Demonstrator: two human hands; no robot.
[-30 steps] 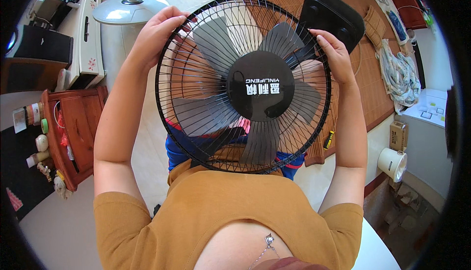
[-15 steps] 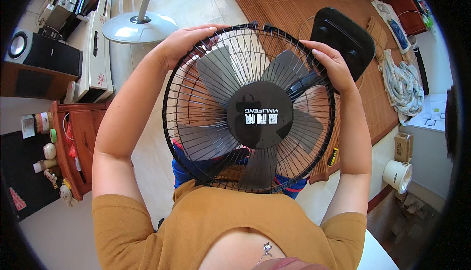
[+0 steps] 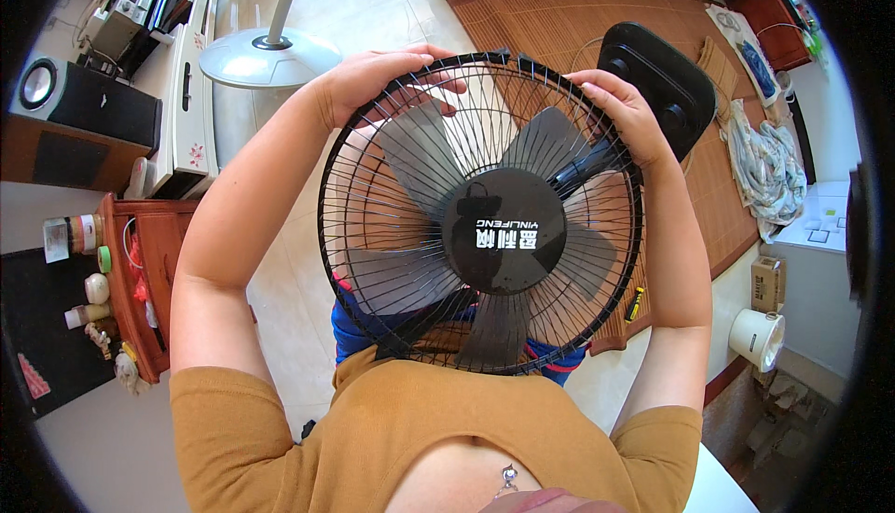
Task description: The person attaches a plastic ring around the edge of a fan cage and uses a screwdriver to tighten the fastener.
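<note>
A black fan with a round wire guard is in front of my body, the broad blades showing through the wires. My left hand grips the guard's upper left rim, with some fingers reaching behind the wires. On the upper right rim, my right hand is closed with the thumb over the edge; its other fingers are partly hidden. A dark stem runs from behind the hub toward a black rounded-square base beyond my right hand.
A grey round stand base with a pole stands at the far left, by a white cabinet and a speaker. A brown mat covers the floor ahead. A yellow-and-black tool lies at its edge. Crumpled cloth is at right.
The fan has shifted slightly right and down in view. My left hand has moved along the rim toward the top, and its fingers now show further behind the wires. My right hand keeps its hold.
</note>
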